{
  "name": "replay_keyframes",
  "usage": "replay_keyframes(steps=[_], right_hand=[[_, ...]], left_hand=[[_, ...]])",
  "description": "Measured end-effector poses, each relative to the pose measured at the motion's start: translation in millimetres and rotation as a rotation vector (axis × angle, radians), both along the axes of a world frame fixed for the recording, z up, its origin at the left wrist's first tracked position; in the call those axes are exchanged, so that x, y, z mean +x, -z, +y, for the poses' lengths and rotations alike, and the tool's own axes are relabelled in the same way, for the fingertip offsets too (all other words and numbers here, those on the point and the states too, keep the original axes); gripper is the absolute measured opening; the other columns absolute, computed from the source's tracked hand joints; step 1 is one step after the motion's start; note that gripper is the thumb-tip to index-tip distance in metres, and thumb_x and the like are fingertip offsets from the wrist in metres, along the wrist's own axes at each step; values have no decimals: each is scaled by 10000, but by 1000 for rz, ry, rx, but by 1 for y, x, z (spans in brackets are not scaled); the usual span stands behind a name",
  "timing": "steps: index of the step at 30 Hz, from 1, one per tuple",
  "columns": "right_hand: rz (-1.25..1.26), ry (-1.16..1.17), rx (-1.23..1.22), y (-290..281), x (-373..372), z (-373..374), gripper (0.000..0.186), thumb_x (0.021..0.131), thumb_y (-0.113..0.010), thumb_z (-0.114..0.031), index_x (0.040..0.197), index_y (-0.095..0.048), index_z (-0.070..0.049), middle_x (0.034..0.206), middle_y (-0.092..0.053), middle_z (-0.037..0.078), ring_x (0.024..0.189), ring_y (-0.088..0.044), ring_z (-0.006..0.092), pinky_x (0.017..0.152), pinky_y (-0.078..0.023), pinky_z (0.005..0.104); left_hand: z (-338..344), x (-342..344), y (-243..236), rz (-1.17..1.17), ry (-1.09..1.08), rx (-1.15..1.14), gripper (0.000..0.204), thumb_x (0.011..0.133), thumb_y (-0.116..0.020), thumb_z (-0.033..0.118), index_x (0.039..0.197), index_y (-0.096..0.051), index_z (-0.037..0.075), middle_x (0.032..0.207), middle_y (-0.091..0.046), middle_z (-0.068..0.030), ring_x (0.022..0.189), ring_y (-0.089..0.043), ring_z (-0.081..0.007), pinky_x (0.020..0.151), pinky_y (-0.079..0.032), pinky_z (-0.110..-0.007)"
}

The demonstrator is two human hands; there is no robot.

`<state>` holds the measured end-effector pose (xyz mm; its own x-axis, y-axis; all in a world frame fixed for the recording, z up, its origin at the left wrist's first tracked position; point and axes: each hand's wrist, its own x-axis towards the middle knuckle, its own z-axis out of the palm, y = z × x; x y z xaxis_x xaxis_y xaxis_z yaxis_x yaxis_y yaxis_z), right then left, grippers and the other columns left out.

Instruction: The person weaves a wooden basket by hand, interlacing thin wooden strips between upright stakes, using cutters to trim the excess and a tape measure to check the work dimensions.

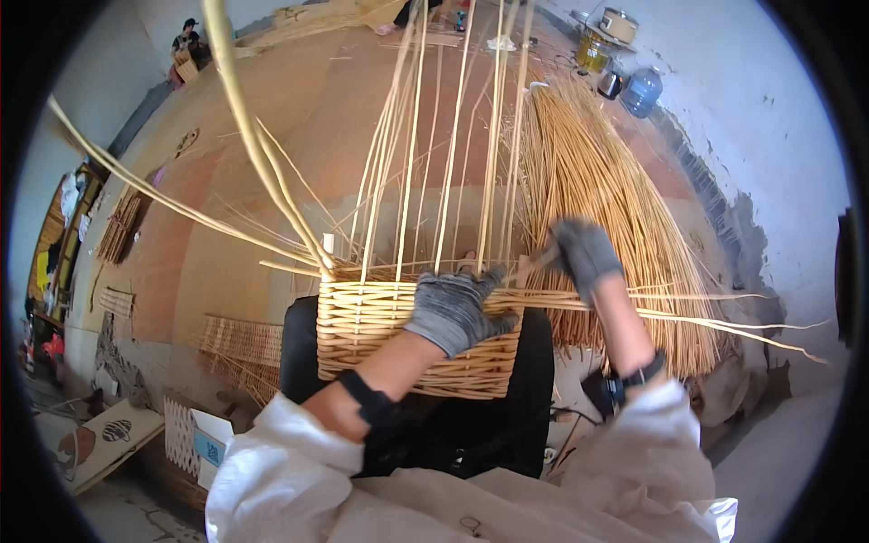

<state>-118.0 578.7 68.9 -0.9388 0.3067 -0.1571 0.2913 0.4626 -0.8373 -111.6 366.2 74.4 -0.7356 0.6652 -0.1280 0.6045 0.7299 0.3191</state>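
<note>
Left hand point(455, 309) lies, fingers spread, on the wicker basket point(367, 328), centre frame; right hand point(587, 257) blurs, right of centre: can't tell what its fingers hold.

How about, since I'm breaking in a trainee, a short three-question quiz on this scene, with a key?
1. Which hand lies against the upper part of the woven basket?
2. Where in the picture does the large rod bundle lie? (a) left side; (b) right side; (c) bottom centre.
3. True or false: the right hand wears a grey glove.

Key: 1. The left hand. 2. b. 3. True.
</note>
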Motion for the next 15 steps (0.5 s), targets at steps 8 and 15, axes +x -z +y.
replay_keyframes(steps=[8, 15], right_hand=[[-187, 544, -853, 39, 66, 23, 283, 877, -528, 10, 1158, -558, 17, 1020, -632, 175, 832, -649, 272, 710, -573, 361], [265, 641, -624, 20, 46, 28, 289, 902, -572, -206, 1082, -600, 18, 992, -626, 155, 868, -629, 262, 769, -551, 346]], left_hand=[[14, 18, 17, -39, 19, -237, 886, 703, -438, 795, 1328, -475, 167, 1290, -507, -179, 1234, -444, -306, 1049, -175, -541], [-85, 21, 15, 352, -238, 642, 483, 768, -708, 368, 1125, -587, 66, 1043, -599, -137, 1015, -566, -283, 893, -457, -415]])
